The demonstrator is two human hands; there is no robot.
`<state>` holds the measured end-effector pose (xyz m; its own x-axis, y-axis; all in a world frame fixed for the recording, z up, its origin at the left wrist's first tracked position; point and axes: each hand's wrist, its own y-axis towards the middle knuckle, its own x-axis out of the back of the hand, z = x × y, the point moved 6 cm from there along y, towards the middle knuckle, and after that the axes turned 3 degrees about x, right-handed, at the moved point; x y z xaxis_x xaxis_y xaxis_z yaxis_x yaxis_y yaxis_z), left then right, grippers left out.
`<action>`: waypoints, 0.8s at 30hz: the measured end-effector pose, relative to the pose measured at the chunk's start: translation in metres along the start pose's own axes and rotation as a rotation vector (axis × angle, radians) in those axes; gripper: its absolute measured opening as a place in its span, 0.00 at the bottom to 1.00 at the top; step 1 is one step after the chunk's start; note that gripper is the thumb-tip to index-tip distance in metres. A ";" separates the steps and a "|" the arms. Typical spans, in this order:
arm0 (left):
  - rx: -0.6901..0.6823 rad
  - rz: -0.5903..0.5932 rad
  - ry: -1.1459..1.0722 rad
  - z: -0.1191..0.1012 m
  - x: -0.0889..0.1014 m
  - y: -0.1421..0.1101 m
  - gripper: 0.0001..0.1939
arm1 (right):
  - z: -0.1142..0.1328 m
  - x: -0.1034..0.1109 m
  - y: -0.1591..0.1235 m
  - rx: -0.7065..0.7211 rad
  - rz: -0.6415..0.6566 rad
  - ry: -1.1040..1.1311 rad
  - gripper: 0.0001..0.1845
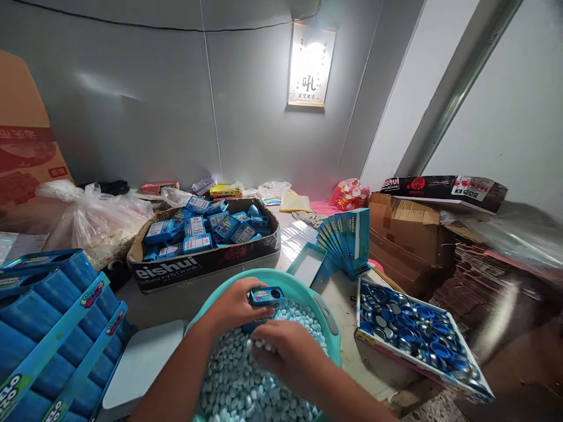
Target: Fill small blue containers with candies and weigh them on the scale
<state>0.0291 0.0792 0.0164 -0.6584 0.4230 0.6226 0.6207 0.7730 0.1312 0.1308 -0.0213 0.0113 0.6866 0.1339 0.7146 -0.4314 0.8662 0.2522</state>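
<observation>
My left hand (235,305) is closed around a small blue candy box (265,296), held with its open end up over a teal basin (328,319). The basin is full of small pale blue-white round candies (240,381). My right hand (285,351) rests on the candy heap just below the box, fingers curled over some candies. Its fingertips are hidden among them.
A black cardboard tray (206,264) of filled blue boxes sits behind the basin. A fan of flat blue box blanks (345,240) lies to the right, a box of blue caps (413,334) nearer right, blue display cartons (48,328) on the left, plastic bags (101,220) behind.
</observation>
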 end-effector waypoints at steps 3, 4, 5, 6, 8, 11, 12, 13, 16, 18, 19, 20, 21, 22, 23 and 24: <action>-0.034 0.002 -0.012 0.000 -0.001 0.001 0.19 | -0.008 0.032 0.024 -0.085 -0.278 0.487 0.09; -0.041 0.002 -0.012 0.000 -0.001 0.001 0.19 | -0.016 0.040 0.032 -0.129 -0.386 0.649 0.11; -0.044 0.004 -0.013 0.000 -0.001 0.000 0.19 | -0.025 0.046 0.040 -0.171 -0.495 0.794 0.12; -0.048 0.006 -0.014 0.001 -0.002 0.000 0.19 | -0.033 0.050 0.048 -0.191 -0.570 0.872 0.13; -0.067 0.017 -0.010 0.001 -0.003 0.000 0.20 | -0.049 0.052 0.061 -0.208 -0.666 0.961 0.13; -0.106 0.031 0.024 -0.002 -0.006 0.000 0.20 | -0.065 0.047 0.067 -0.211 -0.714 1.025 0.13; -0.115 0.033 0.037 -0.004 -0.007 0.001 0.20 | -0.068 0.045 0.067 -0.216 -0.721 1.045 0.13; -0.117 0.035 0.047 -0.005 -0.008 0.001 0.20 | -0.070 0.043 0.065 -0.222 -0.725 1.061 0.13; -0.124 0.032 0.070 -0.009 -0.009 0.001 0.17 | -0.069 0.041 0.061 -0.242 -0.730 1.101 0.13; -0.128 0.024 0.076 -0.010 -0.009 0.000 0.17 | -0.068 0.041 0.059 -0.257 -0.724 1.126 0.13; -0.126 0.020 0.076 -0.011 -0.009 0.000 0.18 | -0.067 0.042 0.058 -0.265 -0.719 1.140 0.13; -0.121 0.022 0.076 -0.011 -0.009 -0.001 0.19 | -0.067 0.042 0.058 -0.273 -0.715 1.153 0.13; -0.116 0.029 0.078 -0.011 -0.009 -0.001 0.20 | -0.068 0.042 0.058 -0.278 -0.712 1.165 0.12; -0.110 0.038 0.084 -0.011 -0.009 -0.001 0.20 | -0.068 0.043 0.057 -0.281 -0.712 1.176 0.13; -0.105 0.043 0.089 -0.011 -0.009 -0.001 0.20 | -0.069 0.043 0.057 -0.283 -0.712 1.183 0.13; -0.104 0.048 0.096 -0.011 -0.009 0.000 0.20 | -0.070 0.043 0.057 -0.285 -0.713 1.187 0.13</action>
<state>0.0396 0.0699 0.0188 -0.5866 0.4072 0.7001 0.6944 0.6978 0.1759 0.1769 0.0673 0.0106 0.8426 -0.1713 -0.5105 0.2452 0.9661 0.0806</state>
